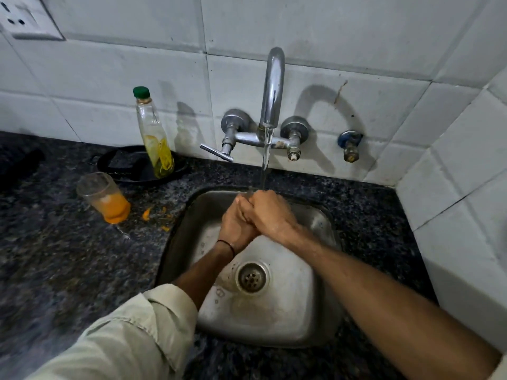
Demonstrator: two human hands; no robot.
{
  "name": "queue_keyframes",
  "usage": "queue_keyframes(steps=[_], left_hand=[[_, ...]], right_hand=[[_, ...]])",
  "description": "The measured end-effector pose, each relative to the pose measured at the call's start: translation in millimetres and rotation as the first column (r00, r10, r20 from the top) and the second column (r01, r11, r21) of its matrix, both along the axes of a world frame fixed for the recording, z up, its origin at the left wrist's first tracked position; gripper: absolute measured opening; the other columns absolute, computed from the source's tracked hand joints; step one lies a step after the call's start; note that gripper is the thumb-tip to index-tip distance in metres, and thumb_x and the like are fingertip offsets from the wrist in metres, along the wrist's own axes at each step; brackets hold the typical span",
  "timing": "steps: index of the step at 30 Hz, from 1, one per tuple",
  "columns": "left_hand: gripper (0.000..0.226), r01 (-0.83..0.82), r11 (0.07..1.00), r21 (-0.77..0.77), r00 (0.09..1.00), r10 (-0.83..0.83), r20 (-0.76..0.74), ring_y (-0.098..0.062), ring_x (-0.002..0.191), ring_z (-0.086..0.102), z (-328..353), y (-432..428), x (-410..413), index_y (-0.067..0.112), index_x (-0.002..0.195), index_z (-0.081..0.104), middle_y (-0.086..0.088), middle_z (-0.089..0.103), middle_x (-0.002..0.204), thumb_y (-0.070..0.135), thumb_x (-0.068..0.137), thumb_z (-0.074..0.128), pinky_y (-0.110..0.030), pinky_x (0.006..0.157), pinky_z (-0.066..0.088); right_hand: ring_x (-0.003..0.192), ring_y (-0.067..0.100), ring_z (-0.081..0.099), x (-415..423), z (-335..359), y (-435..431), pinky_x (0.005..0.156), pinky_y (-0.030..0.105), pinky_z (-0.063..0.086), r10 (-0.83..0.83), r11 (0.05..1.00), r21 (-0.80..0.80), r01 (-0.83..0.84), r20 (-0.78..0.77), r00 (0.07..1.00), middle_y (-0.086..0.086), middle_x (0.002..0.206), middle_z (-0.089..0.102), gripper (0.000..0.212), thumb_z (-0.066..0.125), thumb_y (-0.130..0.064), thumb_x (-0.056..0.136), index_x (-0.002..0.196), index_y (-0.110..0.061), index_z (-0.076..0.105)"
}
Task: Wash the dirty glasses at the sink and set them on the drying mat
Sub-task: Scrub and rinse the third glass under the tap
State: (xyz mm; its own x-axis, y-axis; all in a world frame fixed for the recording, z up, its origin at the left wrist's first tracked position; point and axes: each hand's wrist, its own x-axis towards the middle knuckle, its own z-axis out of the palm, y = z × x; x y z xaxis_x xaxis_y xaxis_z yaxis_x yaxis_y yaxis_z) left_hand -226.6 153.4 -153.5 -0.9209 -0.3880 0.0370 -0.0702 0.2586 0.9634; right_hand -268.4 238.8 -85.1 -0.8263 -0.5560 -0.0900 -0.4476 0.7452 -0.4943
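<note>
Both hands are together over the sink point(315, 319), right under the tap point(273, 86), and the water point(265, 160) is landing on top of them. The right hand point(270, 212) has its fingers folded over the left hand point(236, 226), clasping it, with no glass in either. The left hand's fingers are mostly covered, so I cannot tell whether they are straight or curled. A thin dark band point(227, 245) sits on the left wrist, and a pale sleeve point(131, 330) is rolled up that arm.

The dirty glass point(103, 196) stands well off to the left of the clasp, on the dark speckled counter point(68, 256) outside the basin, with orange liquid in its bottom. Orange splashes point(146, 213) lie between it and the hands. Beyond it, to the far left of the hands, a green-capped bottle point(153, 133) stands on a black dish point(123, 163). The drain point(251, 277) is just on the near side of the hands.
</note>
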Motion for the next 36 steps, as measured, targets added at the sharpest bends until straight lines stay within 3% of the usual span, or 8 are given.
queue_keyframes(steps=[5, 9, 12, 15, 18, 26, 32, 36], left_hand=[[0.022, 0.568, 0.773, 0.282, 0.800, -0.599, 0.033, -0.018, 0.105, 0.065, 9, -29, 3, 0.016, 0.097, 0.073, -0.003, 0.072, 0.100, 0.008, 0.076, 0.074, -0.037, 0.098, 0.049], [0.027, 0.150, 0.957, -0.250, 0.977, -0.105, 0.188, -0.017, 0.097, 0.066, 11, 3, -8, 0.015, 0.111, 0.062, -0.002, 0.068, 0.103, 0.023, 0.087, 0.070, -0.032, 0.085, 0.054], [0.026, -0.157, 0.977, -0.145, 0.972, 0.179, 0.154, -0.018, 0.098, 0.066, 3, 21, -7, 0.021, 0.112, 0.059, 0.001, 0.069, 0.101, 0.031, 0.089, 0.065, -0.035, 0.083, 0.056], [0.037, 0.119, 0.992, -0.028, 0.972, -0.111, 0.206, -0.012, 0.096, 0.065, 5, 2, -5, 0.016, 0.112, 0.062, 0.006, 0.068, 0.098, 0.019, 0.080, 0.078, -0.011, 0.075, 0.050], [0.047, 0.431, 0.891, 0.144, 0.874, -0.452, 0.181, -0.019, 0.107, 0.066, 25, -20, 0, 0.008, 0.112, 0.066, -0.006, 0.071, 0.109, 0.007, 0.069, 0.084, -0.030, 0.093, 0.053], [0.027, -0.166, 0.956, -0.241, 0.977, 0.193, 0.093, -0.019, 0.093, 0.067, 10, 13, -11, 0.016, 0.108, 0.059, -0.002, 0.070, 0.096, 0.033, 0.088, 0.064, -0.037, 0.077, 0.056], [0.044, 0.446, 0.824, 0.351, 0.875, -0.483, 0.023, -0.018, 0.110, 0.065, 3, -25, 1, 0.025, 0.110, 0.066, 0.000, 0.071, 0.109, 0.010, 0.071, 0.077, -0.040, 0.099, 0.051], [0.032, 0.113, 0.994, 0.011, 0.986, -0.113, 0.120, -0.017, 0.098, 0.069, 9, -2, -4, 0.022, 0.108, 0.062, 0.001, 0.071, 0.099, 0.025, 0.078, 0.075, -0.036, 0.087, 0.057]], right_hand=[[0.044, 0.005, 0.048, -15, 20, 24, 0.047, 0.012, 0.032, 0.350, 0.932, 0.104, -0.346, -0.023, 0.936, -0.005, 0.051, 0.055, 0.046, 0.054, -0.045, 0.097, 0.057, -0.024, 0.057], [0.050, 0.008, 0.050, -4, 4, 11, 0.053, 0.022, 0.034, -0.016, 0.996, -0.086, 0.012, -0.041, 0.999, -0.004, 0.054, 0.052, 0.044, 0.052, -0.042, 0.098, 0.061, -0.020, 0.059], [0.052, 0.011, 0.049, 1, -9, -3, 0.052, 0.025, 0.031, -0.220, 0.973, -0.074, 0.217, -0.033, 0.975, -0.003, 0.058, 0.050, 0.046, 0.043, -0.042, 0.103, 0.066, -0.018, 0.055], [0.055, 0.017, 0.050, -4, -5, 9, 0.056, 0.026, 0.032, -0.081, 0.996, -0.037, 0.080, -0.022, 0.996, 0.000, 0.059, 0.051, 0.044, 0.046, -0.040, 0.100, 0.065, -0.017, 0.060], [0.047, 0.005, 0.045, -7, 9, 19, 0.050, 0.020, 0.029, 0.146, 0.989, -0.018, -0.146, 0.012, 0.989, -0.006, 0.053, 0.048, 0.047, 0.052, -0.037, 0.098, 0.053, -0.027, 0.049], [0.059, 0.015, 0.052, -6, 0, -14, 0.060, 0.027, 0.035, -0.218, 0.973, -0.082, 0.216, -0.017, 0.976, -0.002, 0.064, 0.054, 0.044, 0.044, -0.043, 0.102, 0.071, -0.017, 0.060], [0.064, 0.012, 0.061, -14, 10, 16, 0.062, 0.026, 0.046, 0.204, 0.978, -0.076, -0.196, 0.110, 0.973, -0.001, 0.071, 0.063, 0.033, 0.054, -0.041, 0.098, 0.069, -0.027, 0.062], [0.061, 0.015, 0.058, -9, 0, 2, 0.062, 0.026, 0.038, -0.084, 0.977, -0.189, 0.093, 0.057, 0.995, -0.002, 0.061, 0.058, 0.042, 0.050, -0.040, 0.099, 0.064, -0.020, 0.060]])
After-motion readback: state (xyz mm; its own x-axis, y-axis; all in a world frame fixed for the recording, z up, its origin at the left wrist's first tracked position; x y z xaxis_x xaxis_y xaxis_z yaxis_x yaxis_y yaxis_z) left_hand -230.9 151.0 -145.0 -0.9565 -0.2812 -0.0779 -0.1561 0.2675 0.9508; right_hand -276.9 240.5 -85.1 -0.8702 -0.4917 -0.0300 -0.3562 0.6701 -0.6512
